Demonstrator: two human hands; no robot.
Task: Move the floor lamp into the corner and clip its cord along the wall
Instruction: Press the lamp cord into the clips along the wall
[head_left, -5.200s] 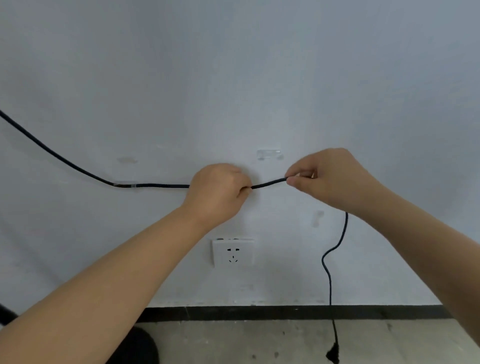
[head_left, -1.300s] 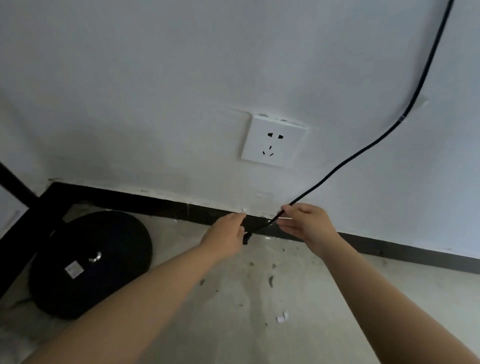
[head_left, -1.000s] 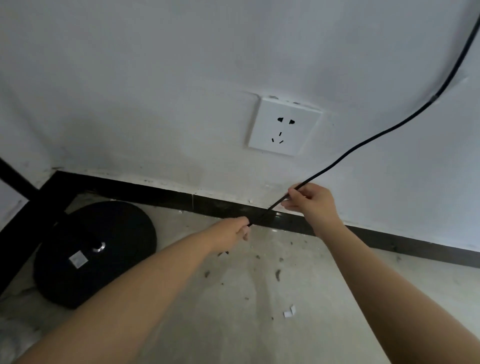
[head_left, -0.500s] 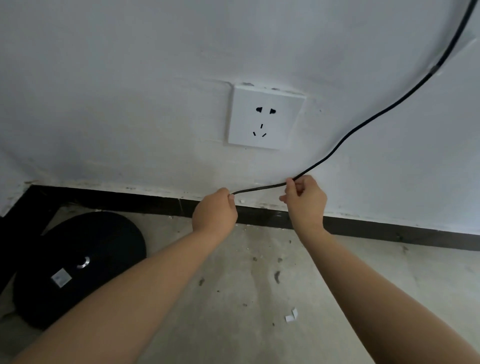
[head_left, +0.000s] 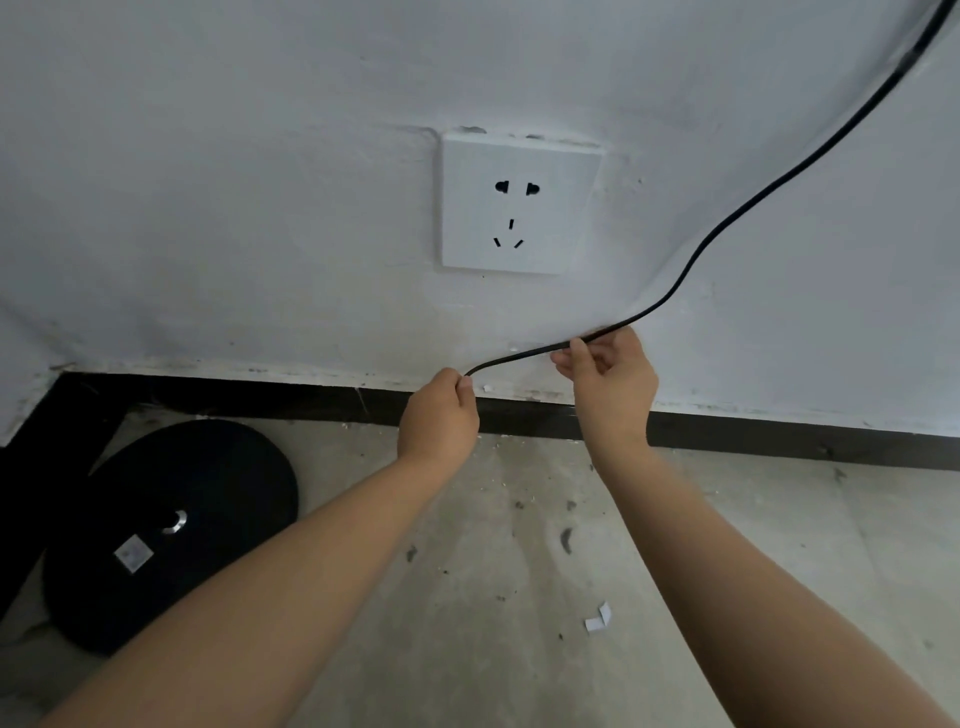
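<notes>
A thin black lamp cord (head_left: 748, 203) runs down the white wall from the upper right corner of the view. My right hand (head_left: 608, 379) pinches it low on the wall, just under the white wall socket (head_left: 519, 202). A short stretch of cord spans to my left hand (head_left: 439, 415), which is closed around the cord's end near the black skirting; the plug is hidden in the fist. The lamp's round black base (head_left: 171, 530) sits on the floor in the corner at the lower left.
A black skirting strip (head_left: 779, 439) runs along the foot of the wall and turns at the left corner. The concrete floor carries specks of debris and a small white scrap (head_left: 597, 619) between my forearms.
Five seconds ago both hands held the cord high above the socket. They have since dropped to the cord's end at the skirting and raised it against the wall below the socket; the view moved closer.
</notes>
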